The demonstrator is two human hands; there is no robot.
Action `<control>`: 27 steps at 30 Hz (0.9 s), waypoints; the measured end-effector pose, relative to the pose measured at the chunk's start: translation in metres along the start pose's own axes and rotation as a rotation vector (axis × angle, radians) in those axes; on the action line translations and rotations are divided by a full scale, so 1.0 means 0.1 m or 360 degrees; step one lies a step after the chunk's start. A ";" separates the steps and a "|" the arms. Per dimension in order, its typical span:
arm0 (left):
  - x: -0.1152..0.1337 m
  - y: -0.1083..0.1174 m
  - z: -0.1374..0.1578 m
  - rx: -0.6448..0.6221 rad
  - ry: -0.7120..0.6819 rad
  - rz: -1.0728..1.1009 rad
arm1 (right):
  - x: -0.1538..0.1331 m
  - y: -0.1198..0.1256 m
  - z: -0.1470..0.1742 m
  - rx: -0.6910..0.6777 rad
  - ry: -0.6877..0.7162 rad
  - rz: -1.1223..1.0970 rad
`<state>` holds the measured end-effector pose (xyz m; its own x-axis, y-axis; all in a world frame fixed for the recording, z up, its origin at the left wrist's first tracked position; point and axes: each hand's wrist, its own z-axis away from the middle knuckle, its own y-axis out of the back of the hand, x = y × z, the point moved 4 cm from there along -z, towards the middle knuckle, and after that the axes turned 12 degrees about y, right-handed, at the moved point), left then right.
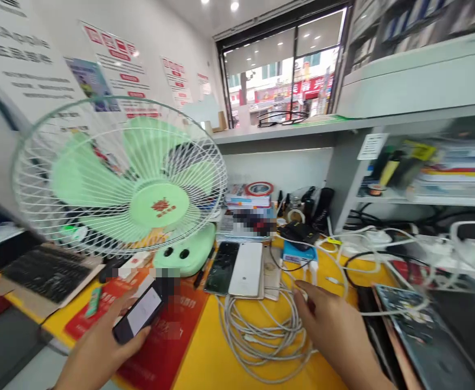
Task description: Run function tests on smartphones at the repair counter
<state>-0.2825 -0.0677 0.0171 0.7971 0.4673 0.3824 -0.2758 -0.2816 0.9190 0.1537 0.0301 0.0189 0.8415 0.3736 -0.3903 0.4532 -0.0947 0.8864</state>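
Observation:
My left hand (99, 346) holds a black phone (139, 314) with its screen lit white, low over the yellow desk (205, 357) at the front left. My right hand (335, 330) reaches forward with its fingers on a loose coil of white cable (262, 336). Just beyond the coil lie a dark phone (222, 267) and a white phone (246, 269), side by side. A small blue box (298, 253) with white plugs sits past my right fingertips.
A green desk fan (119, 179) stands at the left, with a black keyboard (46, 273) beside it. White and black cables (367, 244) and chargers crowd the right. A circuit board (416, 330) lies at the right. Stacked boxes with a tape roll (258, 189) sit behind.

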 end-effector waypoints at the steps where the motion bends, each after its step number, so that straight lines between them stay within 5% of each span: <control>1: 0.13 -0.07 0.04 -0.0035 -0.0025 0.0188 | -0.03 0.04 0.00 0.0083 -0.0031 -0.0177; 4: 0.77 -0.28 0.18 -0.0233 -0.0146 0.0630 | -0.14 0.06 -0.01 0.0225 -0.0007 -0.0747; 8: 1.94 -0.56 0.41 -0.0644 -0.0291 0.0924 | -0.22 -0.12 0.00 0.0314 -0.0035 -0.1485; 13: 2.91 -0.86 0.72 -0.0774 -0.0484 0.1146 | 0.04 -0.16 0.03 0.0815 -0.0588 -0.1889; 17: 3.20 -1.01 0.97 -0.1385 -0.0374 0.1835 | 0.22 -0.01 0.07 0.1002 -0.0968 -0.2104; 20: 3.26 -1.03 1.05 -0.1929 -0.0235 0.2187 | 0.23 0.05 0.07 0.1007 -0.0971 -0.2252; 24: 3.10 -1.08 1.02 -0.2332 -0.0018 0.2119 | 0.18 -0.01 0.07 0.1026 -0.1013 -0.2306; 27: 2.95 -1.12 1.00 -0.2429 0.0052 0.2112 | 0.13 -0.03 0.06 0.0960 -0.0893 -0.2157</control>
<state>0.0373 0.0180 0.0170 -0.2438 0.6250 0.7416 -0.7207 0.3949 -0.5698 0.1649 0.0295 0.0095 -0.3314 0.1212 -0.9357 0.8569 -0.3764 -0.3523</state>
